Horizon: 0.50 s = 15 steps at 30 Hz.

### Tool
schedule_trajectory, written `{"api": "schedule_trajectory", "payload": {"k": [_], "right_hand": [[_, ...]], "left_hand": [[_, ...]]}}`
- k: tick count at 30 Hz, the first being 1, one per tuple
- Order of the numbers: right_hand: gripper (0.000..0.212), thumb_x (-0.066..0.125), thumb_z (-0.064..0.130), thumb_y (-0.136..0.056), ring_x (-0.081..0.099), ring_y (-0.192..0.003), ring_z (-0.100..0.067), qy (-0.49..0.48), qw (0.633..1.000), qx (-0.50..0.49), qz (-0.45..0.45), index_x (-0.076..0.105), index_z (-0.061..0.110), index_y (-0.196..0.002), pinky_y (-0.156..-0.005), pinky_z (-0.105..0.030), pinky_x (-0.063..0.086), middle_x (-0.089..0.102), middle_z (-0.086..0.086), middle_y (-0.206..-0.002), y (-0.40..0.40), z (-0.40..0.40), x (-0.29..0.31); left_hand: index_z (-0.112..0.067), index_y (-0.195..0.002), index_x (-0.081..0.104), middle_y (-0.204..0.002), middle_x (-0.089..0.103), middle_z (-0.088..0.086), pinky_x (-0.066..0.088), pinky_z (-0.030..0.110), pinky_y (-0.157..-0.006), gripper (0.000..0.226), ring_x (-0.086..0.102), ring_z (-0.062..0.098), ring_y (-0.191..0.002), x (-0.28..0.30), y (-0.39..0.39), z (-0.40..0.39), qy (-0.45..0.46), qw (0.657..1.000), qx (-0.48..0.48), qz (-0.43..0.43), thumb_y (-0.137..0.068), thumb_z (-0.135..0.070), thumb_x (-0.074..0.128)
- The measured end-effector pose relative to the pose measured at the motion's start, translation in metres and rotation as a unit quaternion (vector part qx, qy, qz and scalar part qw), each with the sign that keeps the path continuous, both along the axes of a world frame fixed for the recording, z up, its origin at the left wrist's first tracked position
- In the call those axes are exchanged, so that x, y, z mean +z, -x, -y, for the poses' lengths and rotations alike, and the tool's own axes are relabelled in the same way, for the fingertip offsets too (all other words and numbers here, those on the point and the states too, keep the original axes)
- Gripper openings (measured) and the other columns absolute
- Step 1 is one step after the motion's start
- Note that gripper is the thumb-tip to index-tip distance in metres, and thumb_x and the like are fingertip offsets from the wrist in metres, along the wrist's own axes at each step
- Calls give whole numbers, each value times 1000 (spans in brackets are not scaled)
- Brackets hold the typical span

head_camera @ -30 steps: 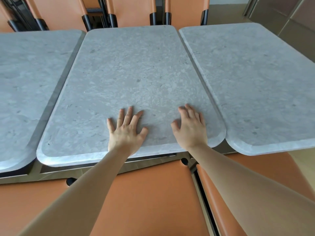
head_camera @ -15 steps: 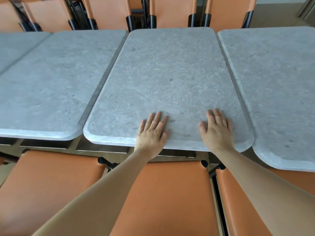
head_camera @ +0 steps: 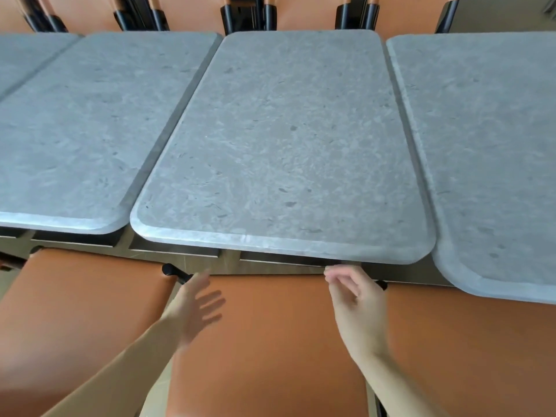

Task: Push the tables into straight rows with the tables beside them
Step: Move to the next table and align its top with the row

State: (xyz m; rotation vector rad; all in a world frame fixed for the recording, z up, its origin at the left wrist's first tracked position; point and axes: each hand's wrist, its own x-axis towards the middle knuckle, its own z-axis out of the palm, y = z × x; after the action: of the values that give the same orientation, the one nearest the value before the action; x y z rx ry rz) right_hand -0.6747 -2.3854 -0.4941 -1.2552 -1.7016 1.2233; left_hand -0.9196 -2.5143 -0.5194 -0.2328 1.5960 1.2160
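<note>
My left hand [head_camera: 197, 308] hangs at about seven o'clock in my view, fingers spread and loose, holding nothing, blurred over the orange seat of the middle chair [head_camera: 264, 350]. My right hand [head_camera: 356, 302] is at about five o'clock, fingers relaxed and slightly curled, also holding nothing; its fingertips sit just below the near edge of the middle table [head_camera: 285, 152] but I cannot tell whether they brush the edge or hang clear of it. Neither palm is on the stone top. That grey table fills the centre of my view, running from six o'clock up toward twelve. The left table [head_camera: 90, 124] lies beside it at nine o'clock with only a narrow seam between them, and their near edges look close to level, the middle one sitting slightly nearer to me. The right table [head_camera: 487, 152] at three o'clock is a different matter: its near edge reaches visibly closer to me than the middle table's, so the row breaks there. More orange chairs [head_camera: 307, 10] stand along the far side at twelve o'clock. I judge that I am between pushes, hands off the middle table and free to move on. The next move, as I read it, calls for shifting toward three o'clock, laying both palms flat on the right table near its front edge, and pushing it away from me squarely until its edge matches the middle table's, without twisting it or opening the seam.
</note>
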Motion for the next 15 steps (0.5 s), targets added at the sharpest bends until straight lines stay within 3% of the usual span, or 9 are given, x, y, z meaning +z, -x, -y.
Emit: {"api": "schedule_trajectory", "payload": {"k": [1, 2, 4, 6, 8, 10, 15], "right_hand": [[15, 69, 8, -93, 69, -96, -1, 131, 989, -32, -53, 71, 21, -101, -93, -30, 56, 74, 9, -104, 7, 2, -3], [16, 71, 18, -94, 70, -101, -7, 276, 950, -80, -122, 68, 19, -110, -100, -37, 55, 73, 4, -109, 14, -2, -7], [44, 72, 40, -91, 66, -115, -18, 469, 832, -144, -260, 59, 14, -125, -108, -47, 49, 66, -5, -122, 27, -21, -11], [65, 74, 54, -85, 62, -122, -22, 497, 770, -183, -355, 55, 14, -132, -111, -48, 46, 63, -7, -128, 33, -42, -9], [67, 77, 58, -81, 66, -119, -23, 468, 742, -208, -432, 61, 18, -133, -107, -45, 51, 70, -4, -126, 36, -60, -8], [62, 78, 55, -81, 71, -112, -24, 444, 726, -218, -477, 65, 22, -133, -105, -42, 53, 75, -2, -120, 34, -72, -7], [55, 78, 42, -87, 72, -112, -28, 450, 699, -181, -526, 65, 16, -133, -107, -43, 51, 74, -7, -122, 32, -73, -13]], "left_hand": [[-14, -152, 38, -148, 49, 14, 40, 50, -110, 63, 49, 34, -136, 2, 5, -8, -52, 997, 52, 6, -99, -44, 55], [-13, -151, 39, -146, 52, 14, 39, 47, -112, 63, 51, 32, -135, 3, 10, -15, -98, 990, 98, 8, -100, -46, 54], [-13, -147, 41, -140, 54, 13, 38, 44, -116, 64, 52, 30, -134, 12, 17, -33, -161, 972, 170, 35, -99, -53, 55], [-12, -137, 47, -136, 58, 11, 44, 43, -112, 63, 56, 30, -129, 16, 27, -51, -187, 955, 223, 57, -94, -55, 61], [-12, -137, 52, -132, 64, 11, 52, 44, -102, 63, 63, 30, -121, 19, 35, -66, -201, 943, 256, 68, -92, -53, 67], [-14, -135, 58, -127, 69, 10, 56, 43, -94, 58, 69, 28, -113, 17, 36, -78, -205, 942, 258, 54, -93, -52, 66], [-17, -117, 69, -106, 78, 5, 59, 43, -91, 39, 75, 23, -99, 12, 23, -90, -225, 936, 269, 38, -91, -47, 70]]}}
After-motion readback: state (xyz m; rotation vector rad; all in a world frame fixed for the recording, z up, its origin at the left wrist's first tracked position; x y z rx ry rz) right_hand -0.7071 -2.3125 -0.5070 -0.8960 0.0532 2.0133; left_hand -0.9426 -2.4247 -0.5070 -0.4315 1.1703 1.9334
